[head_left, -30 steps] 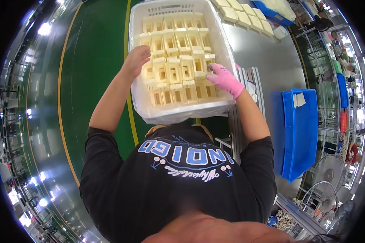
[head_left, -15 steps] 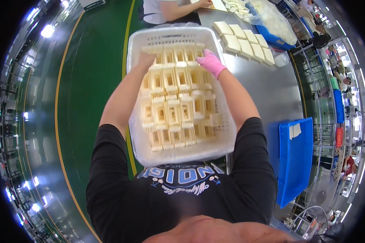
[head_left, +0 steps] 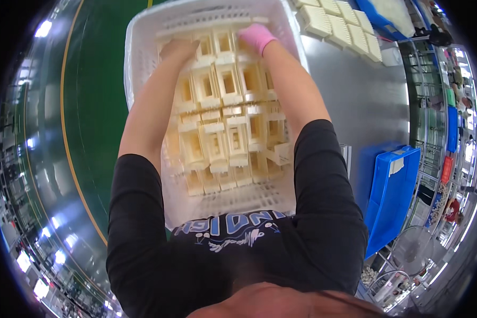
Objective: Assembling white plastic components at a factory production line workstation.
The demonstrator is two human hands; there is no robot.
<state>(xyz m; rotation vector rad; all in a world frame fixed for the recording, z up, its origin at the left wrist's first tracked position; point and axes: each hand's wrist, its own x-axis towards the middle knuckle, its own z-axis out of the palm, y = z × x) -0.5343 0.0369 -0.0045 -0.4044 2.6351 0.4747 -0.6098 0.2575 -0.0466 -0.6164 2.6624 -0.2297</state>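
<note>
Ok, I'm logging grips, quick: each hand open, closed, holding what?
Left hand: at the far parts, left end; can't tell if closed.
Right hand: at their right end; can't tell if closed.

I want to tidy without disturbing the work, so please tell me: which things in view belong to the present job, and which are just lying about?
Seemingly in the job:
bare left hand
pink-gloved right hand
cream hollow pieces, at both hands
white basket holding them

Seemingly apart, untouched:
cream blocks on metal table
large blue tray at right
</note>
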